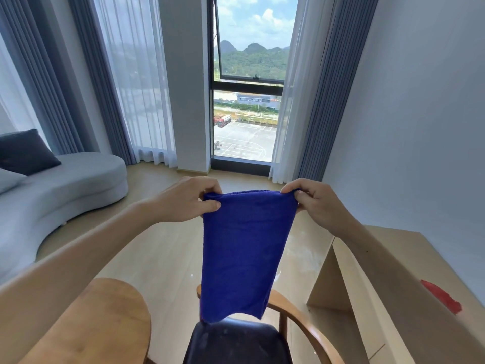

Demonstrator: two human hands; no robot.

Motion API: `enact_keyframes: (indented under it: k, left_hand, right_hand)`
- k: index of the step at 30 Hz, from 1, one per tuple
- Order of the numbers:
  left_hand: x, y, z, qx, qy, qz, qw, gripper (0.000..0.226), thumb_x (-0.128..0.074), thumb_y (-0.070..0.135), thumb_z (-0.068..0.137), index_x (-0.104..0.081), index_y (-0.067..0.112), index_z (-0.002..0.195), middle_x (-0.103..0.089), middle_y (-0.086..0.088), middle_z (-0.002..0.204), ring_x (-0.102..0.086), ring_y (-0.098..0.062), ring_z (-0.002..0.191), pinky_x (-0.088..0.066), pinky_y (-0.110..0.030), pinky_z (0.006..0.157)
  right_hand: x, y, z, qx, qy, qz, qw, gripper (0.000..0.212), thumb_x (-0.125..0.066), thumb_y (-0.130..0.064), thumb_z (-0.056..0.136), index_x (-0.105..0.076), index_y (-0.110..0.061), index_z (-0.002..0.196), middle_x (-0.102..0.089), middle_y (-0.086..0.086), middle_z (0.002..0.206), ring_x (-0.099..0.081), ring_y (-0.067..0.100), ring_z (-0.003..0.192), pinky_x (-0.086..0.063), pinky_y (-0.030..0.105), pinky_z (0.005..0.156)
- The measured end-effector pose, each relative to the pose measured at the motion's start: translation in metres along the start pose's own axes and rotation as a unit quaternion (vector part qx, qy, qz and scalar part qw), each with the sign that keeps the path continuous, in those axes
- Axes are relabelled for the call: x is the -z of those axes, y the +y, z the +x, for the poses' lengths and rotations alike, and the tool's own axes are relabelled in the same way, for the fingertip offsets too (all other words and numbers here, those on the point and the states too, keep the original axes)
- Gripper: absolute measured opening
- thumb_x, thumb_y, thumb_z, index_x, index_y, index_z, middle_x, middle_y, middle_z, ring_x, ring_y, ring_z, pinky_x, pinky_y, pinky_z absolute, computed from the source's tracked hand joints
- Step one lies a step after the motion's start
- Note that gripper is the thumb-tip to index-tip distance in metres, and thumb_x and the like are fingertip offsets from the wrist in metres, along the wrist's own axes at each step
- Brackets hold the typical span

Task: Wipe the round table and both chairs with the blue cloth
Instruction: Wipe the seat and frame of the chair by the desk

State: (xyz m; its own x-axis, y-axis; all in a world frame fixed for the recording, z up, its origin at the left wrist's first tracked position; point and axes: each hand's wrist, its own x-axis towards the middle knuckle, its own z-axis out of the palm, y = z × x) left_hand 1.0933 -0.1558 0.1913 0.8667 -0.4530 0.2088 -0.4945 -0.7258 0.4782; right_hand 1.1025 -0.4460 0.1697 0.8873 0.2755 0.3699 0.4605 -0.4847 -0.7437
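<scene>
- The blue cloth [244, 253] hangs in the air in front of you, stretched flat along its top edge and falling straight down, its lower edge ending just above the dark seat of the chair [236, 342].
- Your left hand [187, 199] pinches the cloth's top left corner, thumb in front and fingers curled over the edge.
- Your right hand [315, 203] pinches the top right corner the same way, so both hands hold the cloth at about one height, well apart from each other.
- The chair sits directly below the cloth, with a curved wooden armrest [294, 308] sweeping round its right side; the seat shows pale smudges.
- The round wooden surface [105, 319] lies at lower left, just beside the chair and partly under your left forearm.
- A pale wooden shelf unit [380, 279] stands to the right against the wall, with a red mark [441, 296] on its top.
- A grey curved sofa [65, 187] with a dark cushion [25, 151] sits at the left.
- Ahead, a tall window [246, 82] shows between sheer and grey curtains [315, 101].
</scene>
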Motion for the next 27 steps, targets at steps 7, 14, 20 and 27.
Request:
enact_keyframes:
  k: [7, 14, 20, 27]
  left_hand:
    - [-0.007, -0.002, 0.003, 0.022, 0.02, 0.018, 0.999, 0.02, -0.053, 0.018, 0.094, -0.049, 0.033, 0.083, -0.059, 0.015, 0.08, -0.056, 0.001, 0.071, -0.04, -0.013, 0.059]
    - [-0.013, 0.015, 0.009, -0.051, 0.012, -0.039, 0.998, 0.024, -0.056, 0.008, 0.093, -0.062, 0.031, 0.093, -0.061, 0.02, 0.086, -0.054, 0.001, 0.087, -0.041, -0.006, 0.073]
    - [-0.035, 0.037, 0.026, -0.055, 0.04, -0.086, 0.994, 0.033, -0.069, 0.015, 0.082, -0.046, 0.036, 0.092, -0.067, 0.009, 0.079, -0.06, -0.003, 0.071, -0.051, -0.018, 0.064]
    - [-0.043, 0.025, 0.016, -0.003, 0.057, -0.222, 0.973, 0.031, -0.076, 0.011, 0.079, -0.047, 0.02, 0.087, -0.064, -0.004, 0.08, -0.061, -0.019, 0.068, -0.054, -0.028, 0.065]
  right_hand:
    - [-0.003, 0.003, 0.002, -0.011, -0.021, 0.004, 1.0, 0.01, -0.065, -0.014, 0.089, -0.065, -0.024, 0.092, -0.068, -0.005, 0.087, -0.066, 0.014, 0.08, -0.057, 0.022, 0.069]
    - [-0.003, 0.007, 0.008, -0.046, -0.114, -0.153, 0.981, 0.052, -0.074, -0.021, 0.08, -0.044, -0.034, 0.121, -0.064, -0.006, 0.103, -0.062, 0.014, 0.094, -0.057, 0.036, 0.085]
    - [-0.043, -0.028, 0.015, 0.035, -0.139, -0.123, 0.982, 0.055, -0.07, -0.05, 0.079, -0.051, -0.029, 0.126, -0.065, -0.01, 0.107, -0.06, 0.007, 0.096, -0.049, 0.028, 0.085]
    - [-0.038, -0.037, 0.013, 0.057, -0.147, -0.128, 0.979, 0.03, -0.071, -0.04, 0.083, -0.065, -0.026, 0.108, -0.065, -0.013, 0.086, -0.061, 0.006, 0.078, -0.05, 0.021, 0.072]
